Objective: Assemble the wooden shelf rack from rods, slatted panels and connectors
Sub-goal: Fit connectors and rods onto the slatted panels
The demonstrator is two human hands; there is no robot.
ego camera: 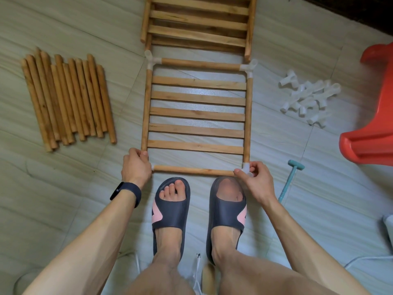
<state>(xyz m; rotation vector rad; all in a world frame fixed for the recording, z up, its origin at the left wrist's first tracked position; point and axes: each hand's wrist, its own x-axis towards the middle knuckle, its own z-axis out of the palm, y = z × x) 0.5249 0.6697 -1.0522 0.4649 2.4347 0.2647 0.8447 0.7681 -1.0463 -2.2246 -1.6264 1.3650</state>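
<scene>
The slatted panel (196,113) lies flat on the tiled floor (63,188), directly in front of the person's two slippers (172,209). A near rod (193,170) runs across its closer end. The left hand (136,165) has its fingers curled around the near left corner of the panel; the joint there is hidden under the hand. The right hand (257,182) pinches the white connector (247,167) at the near right corner, between thumb and fingers. The loose rods (68,99) lie together on the left, well apart from the panel. The spare connectors (308,101) make a pile on the right, near a red plastic stool (374,116). More panels (197,24) lie stacked just beyond the far end.
</scene>
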